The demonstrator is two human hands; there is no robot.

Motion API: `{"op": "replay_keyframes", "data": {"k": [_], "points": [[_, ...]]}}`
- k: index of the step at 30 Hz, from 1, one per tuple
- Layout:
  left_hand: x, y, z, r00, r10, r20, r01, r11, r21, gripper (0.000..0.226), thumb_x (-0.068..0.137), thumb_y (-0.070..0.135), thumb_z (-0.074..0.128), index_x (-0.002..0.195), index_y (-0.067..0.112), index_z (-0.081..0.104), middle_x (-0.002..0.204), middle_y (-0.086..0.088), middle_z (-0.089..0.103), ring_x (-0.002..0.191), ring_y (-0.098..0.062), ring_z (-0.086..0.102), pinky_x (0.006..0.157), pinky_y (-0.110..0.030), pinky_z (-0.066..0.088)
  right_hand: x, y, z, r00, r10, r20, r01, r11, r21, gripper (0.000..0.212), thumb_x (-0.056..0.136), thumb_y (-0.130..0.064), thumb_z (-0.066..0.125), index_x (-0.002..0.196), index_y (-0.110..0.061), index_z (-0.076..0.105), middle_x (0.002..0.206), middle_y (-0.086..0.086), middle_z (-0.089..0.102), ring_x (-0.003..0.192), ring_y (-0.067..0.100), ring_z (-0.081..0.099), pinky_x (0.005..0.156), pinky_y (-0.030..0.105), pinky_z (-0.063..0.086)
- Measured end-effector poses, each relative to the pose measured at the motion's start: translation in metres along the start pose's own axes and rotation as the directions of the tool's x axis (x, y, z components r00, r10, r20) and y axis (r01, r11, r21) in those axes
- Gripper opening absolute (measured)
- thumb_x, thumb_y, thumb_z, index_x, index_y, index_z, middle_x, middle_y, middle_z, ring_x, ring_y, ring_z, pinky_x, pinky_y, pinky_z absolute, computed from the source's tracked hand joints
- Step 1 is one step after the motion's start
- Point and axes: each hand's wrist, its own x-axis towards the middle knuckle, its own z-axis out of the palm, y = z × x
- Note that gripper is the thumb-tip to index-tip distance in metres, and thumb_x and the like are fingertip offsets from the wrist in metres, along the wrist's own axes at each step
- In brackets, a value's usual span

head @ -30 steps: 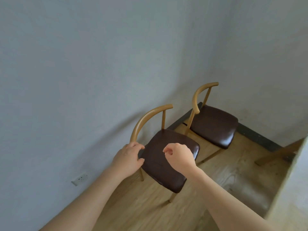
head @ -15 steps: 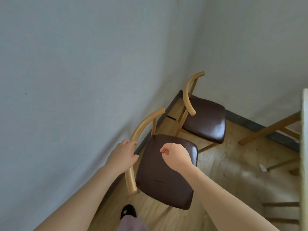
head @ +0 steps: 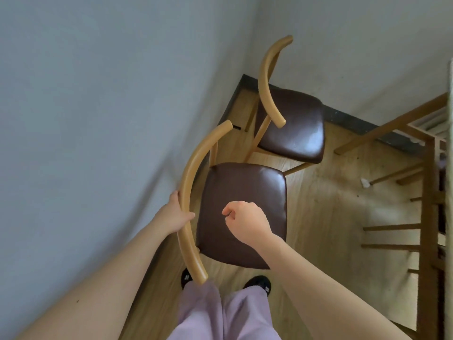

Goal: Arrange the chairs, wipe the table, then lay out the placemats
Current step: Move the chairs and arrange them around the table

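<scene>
Now we stand closer than a moment ago, right over the near chair [head: 241, 214], and our left hand [head: 177, 214] has wrapped around its curved backrest [head: 188, 192], so the arranging step looks underway. Our right hand [head: 246, 223] hangs loosely curled above the seat, holding nothing. The wall [head: 98, 119] presses in just left of the gripping hand; the second chair [head: 291, 126] sits beyond it. Open floor [head: 331, 217] lies right of the free hand, bounded by the surface's wooden frame [head: 429, 192].
</scene>
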Motion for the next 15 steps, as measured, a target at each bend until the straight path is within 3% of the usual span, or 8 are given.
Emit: {"op": "replay_keyframes", "data": {"k": [5, 8, 13, 15], "points": [[0.021, -0.003, 0.01, 0.996, -0.082, 0.025, 0.084, 0.992, -0.09, 0.073, 0.087, 0.031, 0.064, 0.145, 0.023, 0.02, 0.124, -0.009, 0.051, 0.091, -0.026, 0.06, 0.073, -0.039, 0.058, -0.002, 0.02, 0.01, 0.997, 0.072, 0.038, -0.073, 0.997, 0.029, 0.033, 0.094, -0.015, 0.046, 0.118, -0.024, 0.065, 0.113, 0.001, 0.068, 0.103, 0.025, 0.062, 0.089, 0.036, 0.053], [0.024, 0.004, 0.015, 0.997, -0.075, 0.003, 0.075, 0.997, -0.027, 0.07, 0.085, 0.03, 0.066, 0.141, 0.021, 0.025, 0.116, -0.007, 0.052, 0.087, -0.025, 0.06, 0.071, -0.04, 0.058, -0.005, 0.035, 0.011, 0.993, 0.107, 0.049, -0.109, 0.994, 0.031, 0.033, 0.093, -0.015, 0.045, 0.117, -0.024, 0.066, 0.113, 0.001, 0.068, 0.104, 0.025, 0.061, 0.09, 0.036, 0.052], [0.014, 0.029, 0.025, 0.989, -0.07, 0.129, 0.084, 0.991, -0.108, 0.062, 0.084, 0.038, 0.066, 0.135, 0.022, 0.034, 0.093, 0.003, 0.055, 0.077, -0.019, 0.063, 0.051, -0.03, 0.056, -0.008, 0.046, 0.006, 0.992, 0.117, 0.041, -0.12, 0.99, 0.068, 0.034, 0.092, -0.015, 0.045, 0.116, -0.024, 0.067, 0.113, 0.0, 0.068, 0.105, 0.024, 0.061, 0.09, 0.036, 0.052], [0.007, 0.045, 0.032, 0.979, -0.073, 0.189, 0.105, 0.981, -0.163, 0.065, 0.084, 0.046, 0.063, 0.135, 0.019, 0.035, 0.1, -0.002, 0.059, 0.08, -0.022, 0.065, 0.051, -0.032, 0.057, -0.01, 0.051, 0.002, 0.994, 0.095, 0.051, -0.099, 0.99, 0.096, 0.031, 0.092, -0.017, 0.047, 0.113, -0.025, 0.068, 0.11, -0.003, 0.069, 0.103, 0.022, 0.061, 0.088, 0.034, 0.052]]}}
